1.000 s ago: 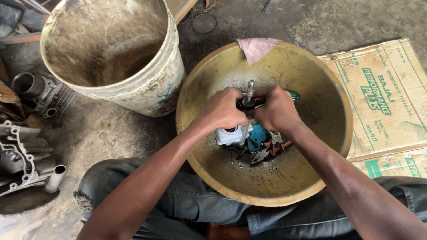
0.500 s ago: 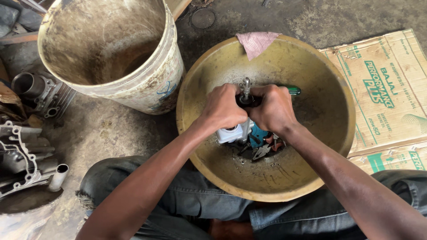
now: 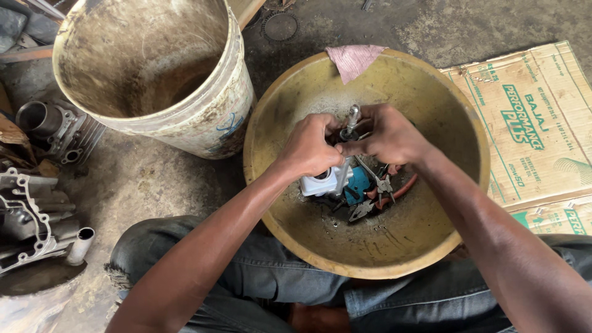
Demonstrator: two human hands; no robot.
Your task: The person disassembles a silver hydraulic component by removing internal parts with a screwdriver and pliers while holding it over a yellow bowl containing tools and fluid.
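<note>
Both my hands work over a wide yellow basin (image 3: 456, 111) set between my knees. My left hand (image 3: 310, 148) and my right hand (image 3: 387, 134) together grip a small metal part with a shiny stem (image 3: 352, 117) that sticks up between them. Under the hands, on the basin's floor, lie a white block-shaped part (image 3: 320, 183), a blue piece (image 3: 357, 183) and pliers with red handles (image 3: 385, 192). A pink rag (image 3: 353, 60) hangs over the far rim.
A large dirty white bucket (image 3: 185, 123) stands at the basin's left. Grey engine castings (image 3: 37, 209) and a cylinder part (image 3: 55, 129) lie on the floor at far left. Flattened cardboard (image 3: 530, 123) lies to the right. My jeans-clad legs (image 3: 259, 283) frame the basin.
My hands have stayed on the metal part with only a slight shift of grip. The view has drifted a little.
</note>
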